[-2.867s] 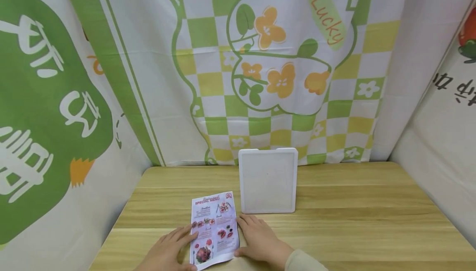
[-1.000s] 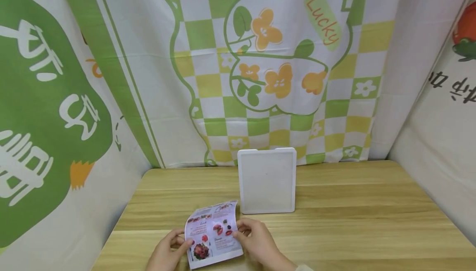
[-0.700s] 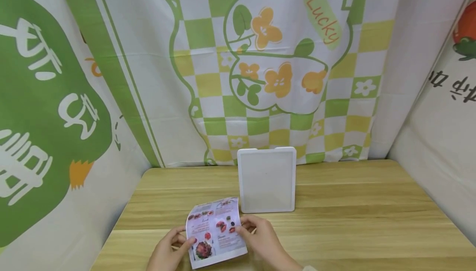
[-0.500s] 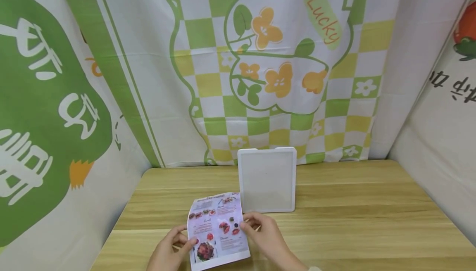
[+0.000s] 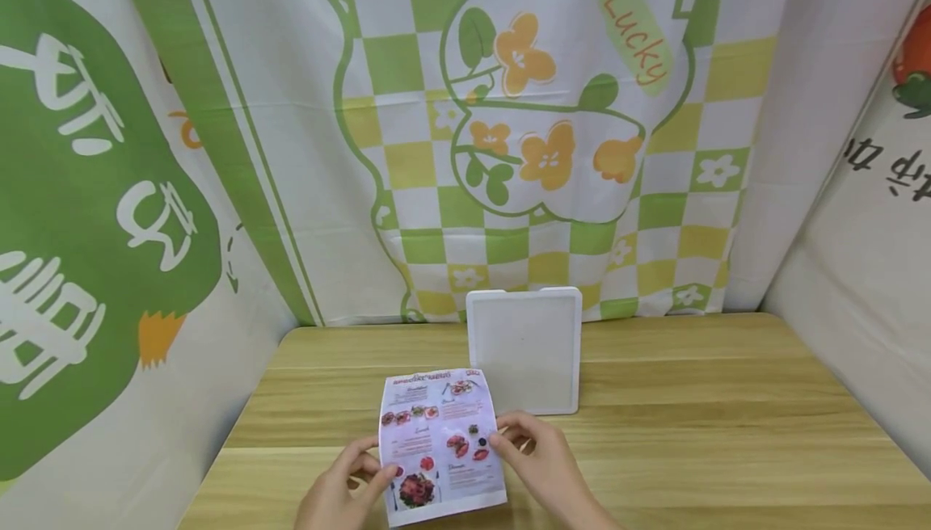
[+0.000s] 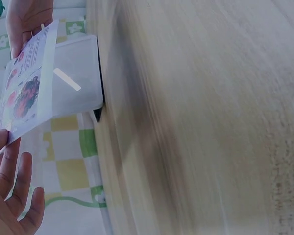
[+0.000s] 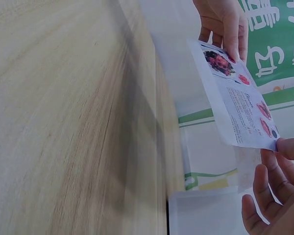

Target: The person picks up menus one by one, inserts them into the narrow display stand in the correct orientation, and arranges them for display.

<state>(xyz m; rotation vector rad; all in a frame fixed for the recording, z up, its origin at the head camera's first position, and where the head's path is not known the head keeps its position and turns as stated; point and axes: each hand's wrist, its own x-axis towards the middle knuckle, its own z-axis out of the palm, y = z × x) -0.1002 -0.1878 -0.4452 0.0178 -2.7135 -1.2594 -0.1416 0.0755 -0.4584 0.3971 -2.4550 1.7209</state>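
Observation:
A printed paper menu point(image 5: 440, 449) with food pictures is held up off the table between both hands, its far edge curving back. My left hand point(image 5: 342, 485) pinches its left edge, thumb on the printed face and fingers behind. On the opposite edge, my right hand point(image 5: 545, 461) pinches it the same way. The wrist views show the menu point(image 6: 32, 83) clear of the wood, with the other fingers of each hand spread loosely. Just behind it stands a white framed panel point(image 5: 527, 352), upright on the table; the menu's top right corner overlaps its lower left in the head view.
The wood-grain table point(image 5: 691, 417) stretches to both sides and to the back. A green and white checked curtain point(image 5: 524, 150) hangs behind it, and printed cloth walls point(image 5: 87, 215) close in the left and right sides. A dark support point(image 6: 97, 114) shows under the panel.
The menu lay flat under both hands at first. It is now lifted, pinched at both edges and tilted more upright; lately it has shifted right, with its top now in front of the panel.

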